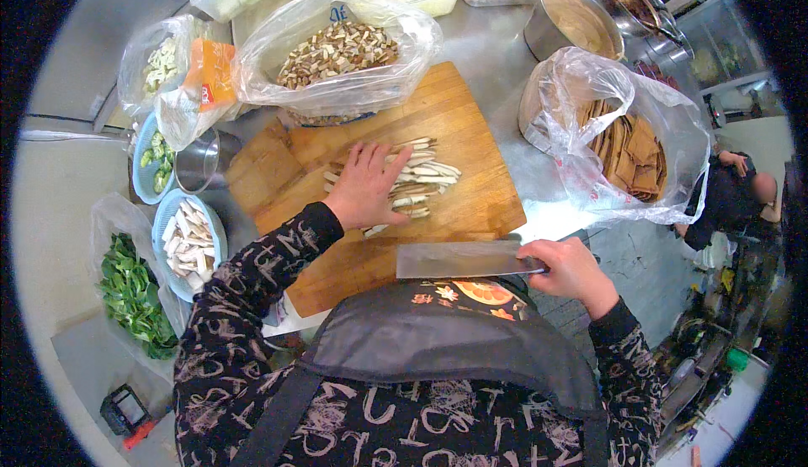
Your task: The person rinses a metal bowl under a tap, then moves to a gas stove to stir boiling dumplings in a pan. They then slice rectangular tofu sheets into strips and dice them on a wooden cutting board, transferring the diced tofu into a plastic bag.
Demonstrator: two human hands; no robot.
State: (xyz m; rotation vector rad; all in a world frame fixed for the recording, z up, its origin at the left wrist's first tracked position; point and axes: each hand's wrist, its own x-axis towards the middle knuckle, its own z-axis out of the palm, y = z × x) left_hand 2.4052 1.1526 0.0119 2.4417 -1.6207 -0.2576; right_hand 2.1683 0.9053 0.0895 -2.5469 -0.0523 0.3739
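My left hand lies with fingers spread over a heap of pale, brown-edged mushroom strips on a wooden cutting board. Part of the heap is hidden beneath the palm. In my right hand is the handle of a Chinese cleaver. Its broad blade reaches leftward along the board's near edge, in front of my dark apron, apart from the strips. At the back of the board, a clear plastic bag holds small brown-and-white dice.
To the left stand a blue basket of white pieces, another of broccoli, a steel container, and bagged green leaves. On the right, a plastic bag holds brown slabs near a steel pot. A person is beyond.
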